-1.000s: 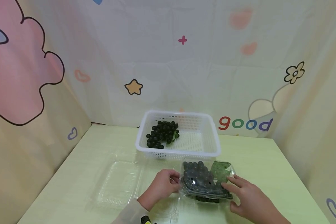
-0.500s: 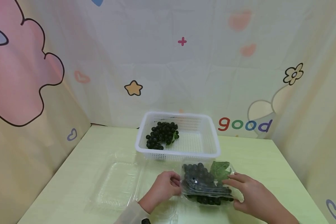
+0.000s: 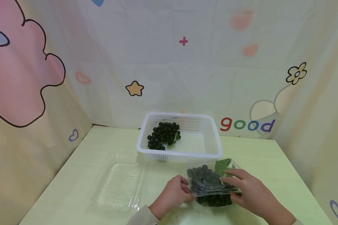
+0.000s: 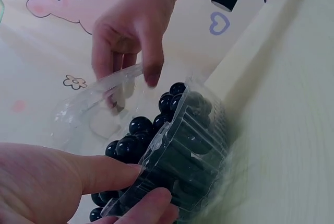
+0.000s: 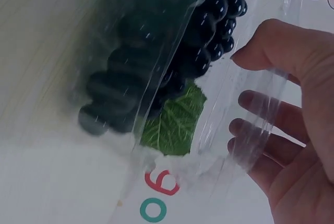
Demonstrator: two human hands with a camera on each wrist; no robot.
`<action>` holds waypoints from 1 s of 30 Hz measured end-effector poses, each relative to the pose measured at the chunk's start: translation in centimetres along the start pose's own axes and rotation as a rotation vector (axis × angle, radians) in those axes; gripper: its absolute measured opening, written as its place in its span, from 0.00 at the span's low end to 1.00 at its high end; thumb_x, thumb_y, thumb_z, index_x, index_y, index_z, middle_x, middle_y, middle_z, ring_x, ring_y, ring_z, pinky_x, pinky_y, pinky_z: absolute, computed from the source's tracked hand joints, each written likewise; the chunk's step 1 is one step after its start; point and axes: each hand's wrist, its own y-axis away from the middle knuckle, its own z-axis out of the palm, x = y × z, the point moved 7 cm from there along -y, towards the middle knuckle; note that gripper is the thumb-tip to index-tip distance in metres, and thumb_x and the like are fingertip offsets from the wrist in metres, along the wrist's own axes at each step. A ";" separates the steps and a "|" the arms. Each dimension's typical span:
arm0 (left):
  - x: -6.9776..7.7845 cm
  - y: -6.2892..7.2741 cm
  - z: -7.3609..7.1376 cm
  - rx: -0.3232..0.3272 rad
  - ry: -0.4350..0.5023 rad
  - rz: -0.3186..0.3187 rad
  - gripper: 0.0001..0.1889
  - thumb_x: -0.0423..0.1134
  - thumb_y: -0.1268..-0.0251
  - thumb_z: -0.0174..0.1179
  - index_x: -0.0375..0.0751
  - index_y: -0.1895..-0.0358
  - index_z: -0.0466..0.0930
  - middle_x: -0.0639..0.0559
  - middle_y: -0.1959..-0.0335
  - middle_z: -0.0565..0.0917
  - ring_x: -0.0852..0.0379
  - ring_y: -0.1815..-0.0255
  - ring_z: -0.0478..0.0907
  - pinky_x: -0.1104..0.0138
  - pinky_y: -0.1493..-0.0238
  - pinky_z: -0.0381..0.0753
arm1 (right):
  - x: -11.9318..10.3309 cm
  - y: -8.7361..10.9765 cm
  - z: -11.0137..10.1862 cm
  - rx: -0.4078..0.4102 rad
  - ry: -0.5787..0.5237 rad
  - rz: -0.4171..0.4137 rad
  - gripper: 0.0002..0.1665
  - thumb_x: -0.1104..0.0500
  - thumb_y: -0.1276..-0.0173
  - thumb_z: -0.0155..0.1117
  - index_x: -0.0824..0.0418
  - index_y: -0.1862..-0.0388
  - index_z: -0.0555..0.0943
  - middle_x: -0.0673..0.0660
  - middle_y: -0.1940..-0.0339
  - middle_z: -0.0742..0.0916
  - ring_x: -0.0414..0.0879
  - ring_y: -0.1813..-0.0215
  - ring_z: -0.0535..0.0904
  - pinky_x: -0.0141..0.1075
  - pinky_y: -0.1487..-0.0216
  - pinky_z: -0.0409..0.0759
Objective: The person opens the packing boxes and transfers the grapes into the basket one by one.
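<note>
A clear plastic clamshell box (image 3: 205, 187) full of dark grapes (image 4: 130, 148) sits near the front of the table, with a green leaf (image 5: 178, 122) at its far right. Its lid (image 4: 78, 112) stands partly lifted along the side facing me, leaving a gap above the base. With thumb and fingers, my left hand (image 3: 176, 193) pinches the rim of the base at its left end. The lid's right side is gripped by my right hand (image 3: 250, 191), thumb on one face and fingers on the other, as the right wrist view shows.
Behind the box stands a white perforated basket (image 3: 183, 153) holding another bunch of grapes (image 3: 163, 134) at its left. Left of my hands, another clear plastic container (image 3: 119, 184) lies on the table (image 3: 67, 187). A printed cloth (image 3: 163, 68) hangs at the back.
The lid's near edge has risen from the base and the gap has widened, showing more grapes. Box and left hand have shifted slightly right. The right hand has moved up with the lid.
</note>
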 end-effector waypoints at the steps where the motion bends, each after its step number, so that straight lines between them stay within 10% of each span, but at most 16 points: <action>1: 0.0 0.0 0.2 -0.002 0.001 -0.003 0.21 0.31 0.45 0.75 0.37 0.52 0.74 0.50 0.66 0.85 0.55 0.67 0.81 0.58 0.61 0.82 | -0.2 -0.2 0.0 0.003 0.002 -0.010 0.33 0.66 0.58 0.79 0.47 0.48 0.88 0.53 0.44 0.86 0.51 0.44 0.84 0.35 0.61 0.85; 30: 1.7 -1.1 6.3 0.027 0.112 0.097 0.24 0.33 0.46 0.76 0.41 0.56 0.67 0.51 0.69 0.82 0.61 0.71 0.77 0.66 0.66 0.77 | 4.3 1.1 0.3 -0.102 -0.107 0.004 0.34 0.63 0.59 0.84 0.50 0.48 0.87 0.56 0.44 0.87 0.54 0.48 0.86 0.34 0.61 0.85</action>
